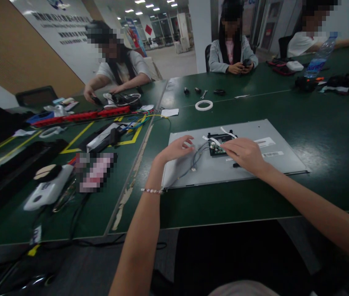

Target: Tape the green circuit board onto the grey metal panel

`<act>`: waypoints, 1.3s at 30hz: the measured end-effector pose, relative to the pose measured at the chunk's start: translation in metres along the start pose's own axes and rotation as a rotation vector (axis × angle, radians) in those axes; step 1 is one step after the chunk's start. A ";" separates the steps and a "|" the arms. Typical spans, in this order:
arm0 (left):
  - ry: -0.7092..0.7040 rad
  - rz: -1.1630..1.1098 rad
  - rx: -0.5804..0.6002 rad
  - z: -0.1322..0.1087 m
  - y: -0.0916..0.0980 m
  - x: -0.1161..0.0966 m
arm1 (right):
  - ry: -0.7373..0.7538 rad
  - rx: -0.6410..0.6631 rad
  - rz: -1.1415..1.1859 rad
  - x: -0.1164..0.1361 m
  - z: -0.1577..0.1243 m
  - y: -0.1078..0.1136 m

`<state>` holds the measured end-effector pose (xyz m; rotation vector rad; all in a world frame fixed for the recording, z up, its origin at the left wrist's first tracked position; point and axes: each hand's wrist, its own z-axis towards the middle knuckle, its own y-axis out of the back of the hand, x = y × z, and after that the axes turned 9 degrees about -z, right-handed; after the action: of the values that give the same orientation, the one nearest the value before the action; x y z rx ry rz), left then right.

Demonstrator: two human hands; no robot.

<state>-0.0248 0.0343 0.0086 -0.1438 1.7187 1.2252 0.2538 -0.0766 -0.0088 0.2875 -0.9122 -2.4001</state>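
Observation:
A flat grey panel, with the look of a display's metal back, lies on the table in front of me. On it sits a small green circuit board in a black frame, partly covered by my right hand. My right hand pinches the end of a narrow white strip above the board; whether it is tape or flat cable I cannot tell. A second white strip rises behind it. Over the panel's left side hovers my left hand, fingers apart and holding nothing, near thin grey-blue wires.
Beyond the panel lie a roll of white tape, a small wrench and dark small parts. Leftward are a phone, a white device, cables and red strips. A water bottle stands far right. Several people sit around.

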 end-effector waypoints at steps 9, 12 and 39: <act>-0.119 0.027 -0.227 0.006 -0.009 0.001 | 0.167 0.150 -0.143 0.014 0.007 -0.008; -0.152 0.007 -0.243 0.006 -0.011 -0.004 | 0.190 0.197 -0.170 0.018 0.013 -0.015; -0.185 0.138 -0.109 0.012 -0.034 0.003 | 0.159 0.304 -0.072 0.051 0.017 -0.039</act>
<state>0.0009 0.0280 -0.0160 0.0243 1.5224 1.3899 0.1891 -0.0717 -0.0220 0.6260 -1.2073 -2.2588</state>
